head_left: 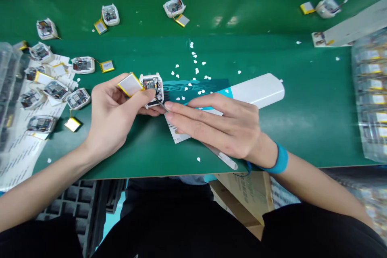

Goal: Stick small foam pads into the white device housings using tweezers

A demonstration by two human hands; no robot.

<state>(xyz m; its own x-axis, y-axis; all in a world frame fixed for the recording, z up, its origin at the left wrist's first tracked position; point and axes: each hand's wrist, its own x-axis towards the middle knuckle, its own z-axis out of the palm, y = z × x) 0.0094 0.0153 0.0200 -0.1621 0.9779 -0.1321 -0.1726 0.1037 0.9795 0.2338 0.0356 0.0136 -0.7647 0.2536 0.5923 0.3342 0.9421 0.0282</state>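
My left hand (110,115) is closed on a small white watch-like housing (160,84) with a circuit board inside, the thumb pressing at its lower part. A silver, yellow-edged battery (131,84) sticks out beside the housing, above the thumb. My right hand (220,123) pinches metal tweezers (228,161), whose thin tip reaches into the housing near my left thumb. Their broad end shows below the right palm. Under the right hand lie a white printed sheet (178,134) and a long white and blue object (258,90), partly covered.
Several open housings with batteries lie at the left, one being a white housing (78,98); others sit along the back. Small white round stickers (196,71) dot the green table (302,129). Clear plastic trays (363,145) stand at both sides. A cardboard box (254,193) is below the table edge.
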